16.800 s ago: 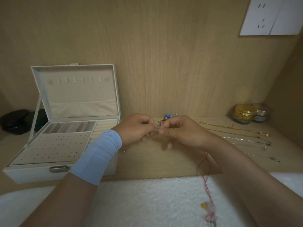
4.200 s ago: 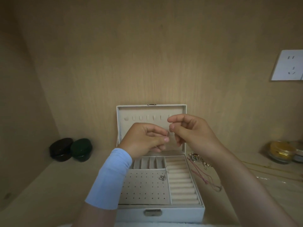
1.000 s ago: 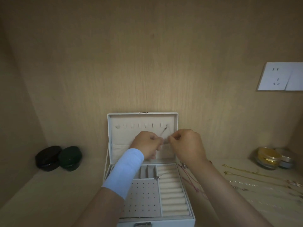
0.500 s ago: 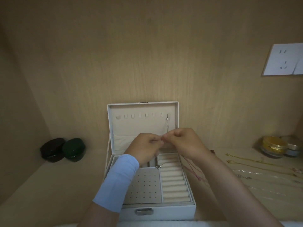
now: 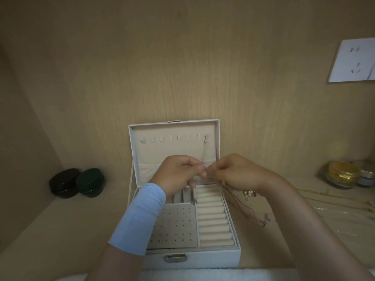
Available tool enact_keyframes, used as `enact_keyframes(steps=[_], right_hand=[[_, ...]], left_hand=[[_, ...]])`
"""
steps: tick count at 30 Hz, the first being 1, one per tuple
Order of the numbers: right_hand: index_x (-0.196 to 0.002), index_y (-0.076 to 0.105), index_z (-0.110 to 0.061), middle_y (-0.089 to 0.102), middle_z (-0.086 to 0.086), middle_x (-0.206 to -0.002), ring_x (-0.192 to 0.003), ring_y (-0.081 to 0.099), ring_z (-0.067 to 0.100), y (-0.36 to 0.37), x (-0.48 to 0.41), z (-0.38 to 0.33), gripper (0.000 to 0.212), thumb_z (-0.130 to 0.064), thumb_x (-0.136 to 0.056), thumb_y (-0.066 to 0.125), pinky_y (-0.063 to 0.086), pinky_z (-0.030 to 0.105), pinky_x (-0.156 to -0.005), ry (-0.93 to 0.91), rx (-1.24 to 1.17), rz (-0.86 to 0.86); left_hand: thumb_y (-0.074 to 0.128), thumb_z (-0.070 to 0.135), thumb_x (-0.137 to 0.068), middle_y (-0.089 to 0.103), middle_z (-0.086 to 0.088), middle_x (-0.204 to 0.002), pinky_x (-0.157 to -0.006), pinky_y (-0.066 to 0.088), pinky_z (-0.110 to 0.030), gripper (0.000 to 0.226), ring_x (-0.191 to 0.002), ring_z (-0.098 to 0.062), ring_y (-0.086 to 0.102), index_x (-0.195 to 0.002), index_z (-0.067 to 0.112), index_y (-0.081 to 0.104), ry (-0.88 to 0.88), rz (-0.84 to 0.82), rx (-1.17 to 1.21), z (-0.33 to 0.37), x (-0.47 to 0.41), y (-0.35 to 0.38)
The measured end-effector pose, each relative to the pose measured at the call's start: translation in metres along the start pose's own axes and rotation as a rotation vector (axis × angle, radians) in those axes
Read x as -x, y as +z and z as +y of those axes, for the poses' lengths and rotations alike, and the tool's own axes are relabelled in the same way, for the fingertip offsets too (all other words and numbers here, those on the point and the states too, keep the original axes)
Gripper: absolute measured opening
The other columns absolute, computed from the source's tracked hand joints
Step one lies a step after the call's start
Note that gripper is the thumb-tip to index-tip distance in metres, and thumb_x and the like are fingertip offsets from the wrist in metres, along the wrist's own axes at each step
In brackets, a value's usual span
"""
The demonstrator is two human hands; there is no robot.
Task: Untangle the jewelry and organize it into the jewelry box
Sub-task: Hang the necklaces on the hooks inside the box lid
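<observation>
Silver necklace hangs by its clasp from the rightmost hook in the upright lid of the jewelry box. Chain drops nearly straight from hook to hands, long axis vertical, close against the lid lining.

Left hand and right hand meet in front of the lid's lower part, fingertips almost touching. Each has thumb and forefinger closed in a pinch on the chain, though the chain is too thin to trace between the fingertips. Pendant dangles below the left hand, over the tray where the small slots meet the ring rolls.

So the silver necklace runs both ways from the pinch: hooked end up and slightly right, loose end down and slightly left. Left hand is nearer the pendant, right hand nearer the hook line. Lid pocket sits right behind the hands, its opening at about pinch height.

Judgement: hanging is nearly done. The loose end probably wants tucking into that pocket, a short move back and down, and the left hand is best placed. Risk: a downward tug could slip the clasp off the hook.

Red cord and bead tangle lies just beside the box under the right wrist; contact cannot be told. Gold chains lie on the shelf well to the right.
</observation>
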State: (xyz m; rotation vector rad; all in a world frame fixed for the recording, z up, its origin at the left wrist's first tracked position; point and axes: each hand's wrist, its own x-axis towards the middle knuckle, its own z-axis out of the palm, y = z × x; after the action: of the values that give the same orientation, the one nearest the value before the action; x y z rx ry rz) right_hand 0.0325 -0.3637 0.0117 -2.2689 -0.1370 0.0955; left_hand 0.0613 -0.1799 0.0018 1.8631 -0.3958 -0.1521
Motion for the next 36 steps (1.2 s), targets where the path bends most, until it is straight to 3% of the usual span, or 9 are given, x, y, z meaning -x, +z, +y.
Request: enact_keyframes(steps=[4, 8, 11, 14, 21, 26, 29, 33, 36], right_hand=[[-0.102, 0.077, -0.011, 0.072, -0.005, -0.075, -0.060, 0.063, 0.000, 0.010, 0.004, -0.008, 0.016, -0.018, -0.090, 0.069, 0.044, 0.010, -0.053, -0.056, -0.096, -0.118], [-0.078, 0.073, -0.004, 0.067, -0.003, -0.062, -0.046, 0.049, 0.007, 0.017, 0.000, -0.008, 0.020, -0.016, -0.092, 0.068, 0.039, 0.015, -0.043, -0.079, -0.230, 0.074], [-0.084, 0.073, -0.001, 0.069, 0.002, -0.066, -0.039, 0.049, 0.007, 0.014, 0.000, -0.009, 0.020, -0.017, -0.094, 0.067, 0.036, 0.015, -0.038, -0.084, -0.292, 0.191], [-0.084, 0.074, -0.006, 0.074, 0.003, -0.073, -0.045, 0.057, 0.019, 0.009, -0.005, -0.012, 0.017, -0.018, -0.094, 0.066, 0.038, 0.016, -0.040, -0.119, -0.283, 0.310], [-0.081, 0.077, -0.018, 0.075, -0.007, -0.075, -0.047, 0.067, 0.023, -0.013, -0.024, -0.021, 0.012, -0.024, -0.090, 0.071, 0.040, 0.011, -0.047, -0.166, -0.075, 0.419], [-0.083, 0.076, -0.020, 0.074, -0.010, -0.077, -0.042, 0.063, 0.009, -0.017, -0.034, -0.028, 0.012, -0.021, -0.092, 0.068, 0.049, 0.016, -0.051, -0.248, 0.106, 0.461], [-0.088, 0.077, -0.021, 0.074, -0.010, -0.084, -0.057, 0.063, -0.004, -0.014, -0.041, -0.026, 0.013, -0.020, -0.091, 0.065, 0.051, 0.022, -0.061, -0.310, 0.346, 0.478], [-0.083, 0.074, -0.021, 0.067, -0.002, -0.082, -0.074, 0.063, 0.023, -0.005, -0.052, -0.014, 0.017, -0.017, -0.085, 0.058, 0.051, 0.034, -0.060, -0.413, 0.822, 0.423], [-0.082, 0.073, -0.019, 0.061, 0.001, -0.084, -0.069, 0.061, 0.028, 0.002, -0.053, -0.008, 0.018, -0.019, -0.085, 0.055, 0.050, 0.034, -0.056, -0.440, 0.906, 0.466]], left_hand=[[0.072, 0.014, -0.086, 0.074, 0.006, -0.075, -0.065, 0.048, -0.016, 0.007, -0.059, -0.001, 0.060, -0.086, 0.015, 0.079, 0.114, 0.069, -0.058, 0.002, -0.003, 0.002], [0.071, 0.016, -0.087, 0.076, 0.008, -0.085, -0.083, 0.052, -0.020, 0.009, -0.083, -0.003, 0.068, -0.090, 0.017, 0.079, 0.191, 0.054, -0.089, 0.010, -0.005, -0.001], [0.069, 0.022, -0.089, 0.075, 0.014, -0.094, -0.095, 0.049, -0.024, 0.012, -0.095, 0.000, 0.065, -0.098, 0.023, 0.078, 0.196, 0.092, -0.153, 0.006, -0.011, -0.004], [0.061, 0.029, -0.094, 0.068, 0.015, -0.112, -0.098, 0.043, -0.021, 0.021, -0.106, -0.003, 0.060, -0.111, 0.027, 0.072, 0.176, 0.173, -0.412, -0.006, -0.016, -0.008], [0.048, 0.041, -0.098, 0.053, 0.008, -0.130, -0.093, 0.048, -0.034, 0.035, -0.114, -0.017, 0.057, -0.130, 0.032, 0.057, 0.110, 0.148, -0.899, -0.010, -0.013, -0.007], [0.051, 0.040, -0.096, 0.050, 0.003, -0.123, -0.085, 0.050, -0.036, 0.028, -0.100, -0.022, 0.060, -0.118, 0.026, 0.062, 0.118, 0.086, -0.968, -0.007, -0.013, -0.002], [0.053, 0.040, -0.095, 0.055, 0.005, -0.118, -0.086, 0.049, -0.035, 0.025, -0.102, -0.019, 0.058, -0.114, 0.027, 0.061, 0.118, 0.082, -0.929, -0.006, -0.012, -0.004], [0.054, 0.042, -0.094, 0.058, 0.006, -0.118, -0.089, 0.048, -0.034, 0.026, -0.108, -0.016, 0.056, -0.116, 0.030, 0.062, 0.127, 0.089, -0.919, -0.006, -0.013, -0.008], [0.055, 0.043, -0.093, 0.059, 0.007, -0.118, -0.091, 0.048, -0.035, 0.028, -0.108, -0.016, 0.056, -0.117, 0.030, 0.062, 0.130, 0.083, -0.901, -0.007, -0.013, -0.009]])
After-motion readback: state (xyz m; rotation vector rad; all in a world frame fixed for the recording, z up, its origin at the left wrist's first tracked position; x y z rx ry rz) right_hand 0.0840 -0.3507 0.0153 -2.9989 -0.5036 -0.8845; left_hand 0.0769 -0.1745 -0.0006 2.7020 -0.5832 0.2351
